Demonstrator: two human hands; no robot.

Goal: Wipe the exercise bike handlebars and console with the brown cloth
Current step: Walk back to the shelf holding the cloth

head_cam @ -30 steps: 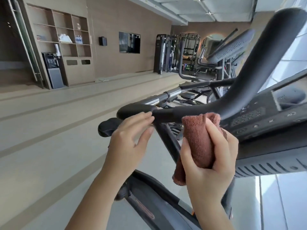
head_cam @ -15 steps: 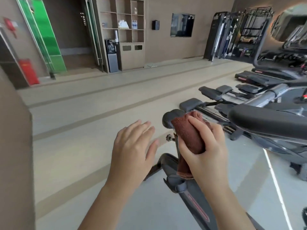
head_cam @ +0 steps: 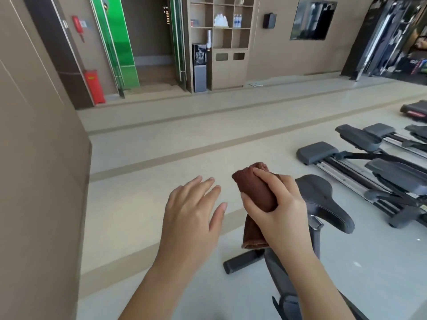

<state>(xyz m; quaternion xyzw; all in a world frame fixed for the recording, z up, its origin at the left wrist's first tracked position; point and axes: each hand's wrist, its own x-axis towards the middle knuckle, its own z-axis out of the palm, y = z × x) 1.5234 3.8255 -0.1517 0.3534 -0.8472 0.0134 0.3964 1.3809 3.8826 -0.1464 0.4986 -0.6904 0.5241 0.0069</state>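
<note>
Right hand (head_cam: pixel 277 211) grips the bunched cloth (head_cam: pixel 254 190), centre frame; soft, light, best held mid-fold. Left hand (head_cam: pixel 191 215) hangs released.

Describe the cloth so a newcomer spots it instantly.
Find the dark grey bike saddle low and right of centre. Just left of it, the right hand grips a rolled brown cloth, one end hanging below the fist. It is the only fabric there; the left hand beside it holds nothing.
</note>
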